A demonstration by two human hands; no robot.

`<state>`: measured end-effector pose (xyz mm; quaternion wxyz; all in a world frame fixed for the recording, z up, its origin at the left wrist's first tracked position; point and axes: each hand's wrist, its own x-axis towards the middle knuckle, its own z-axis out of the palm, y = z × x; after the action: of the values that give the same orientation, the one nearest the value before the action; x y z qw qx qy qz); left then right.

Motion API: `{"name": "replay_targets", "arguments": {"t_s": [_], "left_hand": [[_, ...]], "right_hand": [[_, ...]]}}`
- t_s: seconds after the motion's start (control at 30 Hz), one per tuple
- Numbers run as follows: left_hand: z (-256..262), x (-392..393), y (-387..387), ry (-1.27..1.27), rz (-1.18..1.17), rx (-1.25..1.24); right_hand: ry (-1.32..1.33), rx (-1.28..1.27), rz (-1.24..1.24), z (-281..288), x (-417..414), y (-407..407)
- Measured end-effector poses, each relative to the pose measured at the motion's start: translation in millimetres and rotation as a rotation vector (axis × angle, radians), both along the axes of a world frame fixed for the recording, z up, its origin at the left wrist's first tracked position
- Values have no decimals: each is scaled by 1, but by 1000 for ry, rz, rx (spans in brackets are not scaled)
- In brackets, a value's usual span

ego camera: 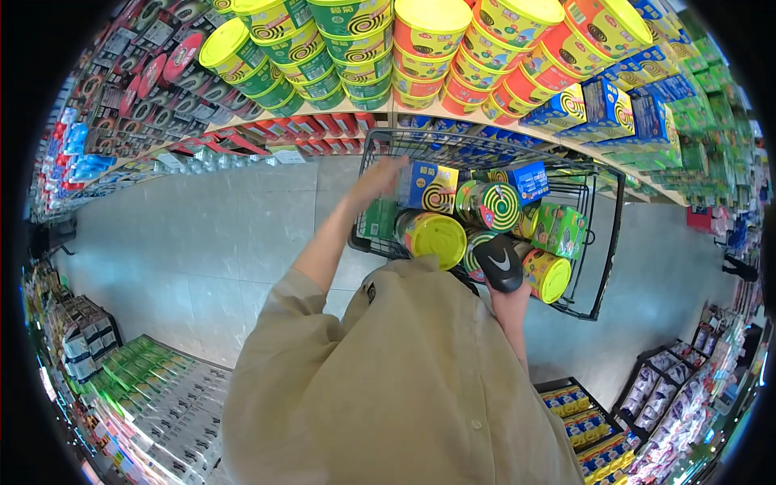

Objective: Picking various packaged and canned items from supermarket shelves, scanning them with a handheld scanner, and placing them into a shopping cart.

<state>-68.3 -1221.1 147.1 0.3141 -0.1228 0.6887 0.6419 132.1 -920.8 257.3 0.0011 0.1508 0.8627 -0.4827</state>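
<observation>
A black wire shopping cart (611,242) stands before me, loaded with tubs and boxes. My left hand (382,177), somewhat blurred, is over the cart's left end, beside a blue-and-yellow box with a spiral print (431,187); no item shows in it. My right hand (509,295) grips a black handheld device (498,264), probably a barcode scanner, above the cart's near side. Around the device lie a yellow-lidded tub (438,239), a round container with a green spiral (500,207), a green box (561,230) and another yellow-lidded tub (550,276).
Beyond the cart, stacked yellow-lidded tubs (431,54) and blue boxes (609,109) fill a curved shelf (424,111). Grey tiled floor (200,236) extends to the left. Stacked green packs (142,364) are behind me at the left, and racks of yellow packs (585,424) at the right.
</observation>
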Motion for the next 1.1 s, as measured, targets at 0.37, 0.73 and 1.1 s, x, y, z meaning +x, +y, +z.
{"name": "replay_targets", "arguments": {"t_s": [0.37,0.73,1.1], "left_hand": [[203,-107,-14,339,511,314],[229,-173,-28,352,723,281],[224,-174,-39,312,654,501]], "right_hand": [[150,28,15,-13,9,13],[115,-24,44,0,9,23],[214,-16,77,-12,8,48]]}}
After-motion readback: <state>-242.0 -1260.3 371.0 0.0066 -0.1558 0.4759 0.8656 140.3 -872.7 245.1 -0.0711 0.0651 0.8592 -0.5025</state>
